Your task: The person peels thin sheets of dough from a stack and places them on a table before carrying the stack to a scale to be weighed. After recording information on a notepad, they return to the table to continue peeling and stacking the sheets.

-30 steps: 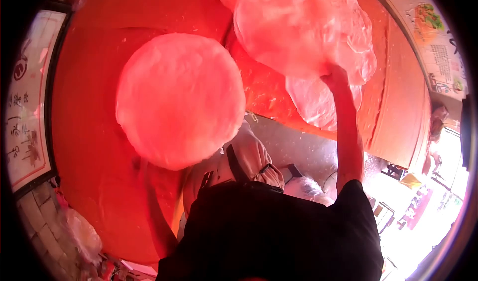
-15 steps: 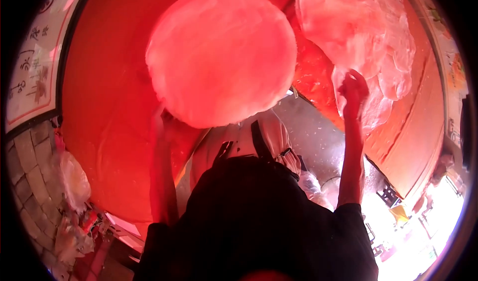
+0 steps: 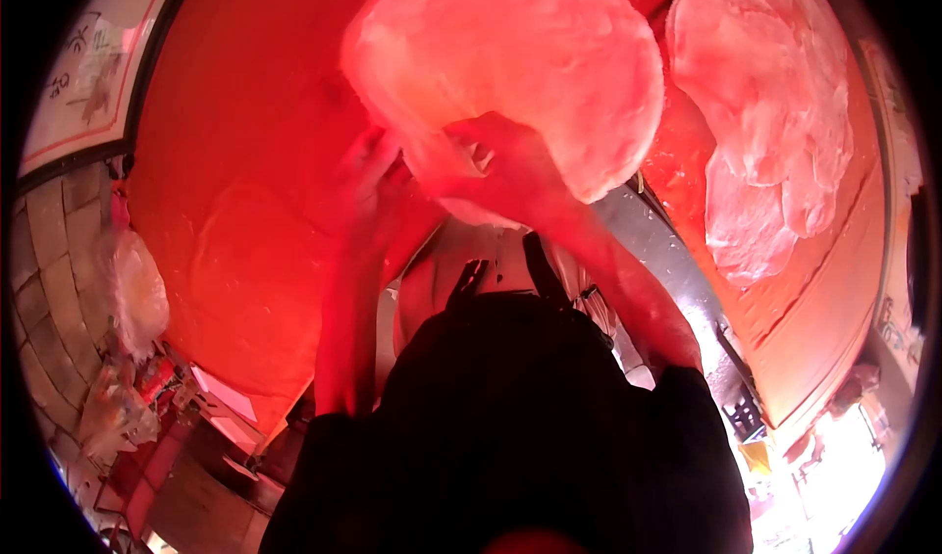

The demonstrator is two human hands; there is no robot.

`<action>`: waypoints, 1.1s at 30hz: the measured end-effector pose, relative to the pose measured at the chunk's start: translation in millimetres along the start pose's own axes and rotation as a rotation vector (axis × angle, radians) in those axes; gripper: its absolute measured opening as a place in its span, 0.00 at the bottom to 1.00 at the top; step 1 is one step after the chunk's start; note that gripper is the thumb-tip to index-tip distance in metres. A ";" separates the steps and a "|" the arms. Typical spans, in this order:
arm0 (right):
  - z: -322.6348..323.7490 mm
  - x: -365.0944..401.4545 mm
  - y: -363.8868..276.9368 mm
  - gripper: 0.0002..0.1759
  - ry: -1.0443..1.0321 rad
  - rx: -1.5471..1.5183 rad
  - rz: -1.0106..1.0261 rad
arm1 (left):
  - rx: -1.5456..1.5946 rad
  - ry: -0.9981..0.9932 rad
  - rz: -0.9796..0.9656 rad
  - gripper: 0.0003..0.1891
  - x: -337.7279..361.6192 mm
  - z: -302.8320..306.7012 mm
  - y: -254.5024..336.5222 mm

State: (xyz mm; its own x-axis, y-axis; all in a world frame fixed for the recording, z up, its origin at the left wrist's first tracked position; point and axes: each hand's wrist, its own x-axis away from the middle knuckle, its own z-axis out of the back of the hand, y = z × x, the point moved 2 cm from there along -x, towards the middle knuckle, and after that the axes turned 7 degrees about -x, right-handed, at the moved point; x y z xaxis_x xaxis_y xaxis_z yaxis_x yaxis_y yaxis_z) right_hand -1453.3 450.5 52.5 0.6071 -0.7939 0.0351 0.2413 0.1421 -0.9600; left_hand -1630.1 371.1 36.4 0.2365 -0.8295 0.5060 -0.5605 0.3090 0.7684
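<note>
A large round dough sheet lies before me, pale and thin, its near edge bent in and uneven. My right hand overlaps that near edge, its fingers curled round the dough. Close by on the left, my left hand is right at the sheet's lower-left rim, with its fingers smeared by motion. Both hands are tinted by strong red light. To the right, several more dough sheets overlap in a pile.
A red-lit work surface spreads under the dough. On its right side runs a smooth orange-red edge. Clear plastic bags hang at the left by a tiled floor. A framed sign stands upper left.
My right hand has left the pile on the right and come across to the round sheet's near edge. That edge is now bent in. My left hand has moved up and inward.
</note>
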 end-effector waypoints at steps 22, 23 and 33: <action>25.3 -31.9 20.5 0.03 0.067 0.258 -0.029 | -0.248 0.001 -0.111 0.20 -23.7 3.4 -16.6; 61.1 -18.9 17.5 0.05 0.244 -0.193 -0.101 | -0.249 0.000 -0.110 0.20 -23.0 4.3 -16.2; 339.4 204.6 23.1 0.14 1.286 -0.264 -0.150 | -0.232 -0.034 -0.108 0.21 -21.9 8.7 -17.3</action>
State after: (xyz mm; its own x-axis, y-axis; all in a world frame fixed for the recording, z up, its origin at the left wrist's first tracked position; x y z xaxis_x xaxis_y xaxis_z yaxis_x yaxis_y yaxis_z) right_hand -1066.6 492.1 131.8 -0.5945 -0.8041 -0.0014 0.0004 0.0015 -1.0000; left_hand -1632.5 379.9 8.5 0.2561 -0.8772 0.4061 -0.3355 0.3133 0.8884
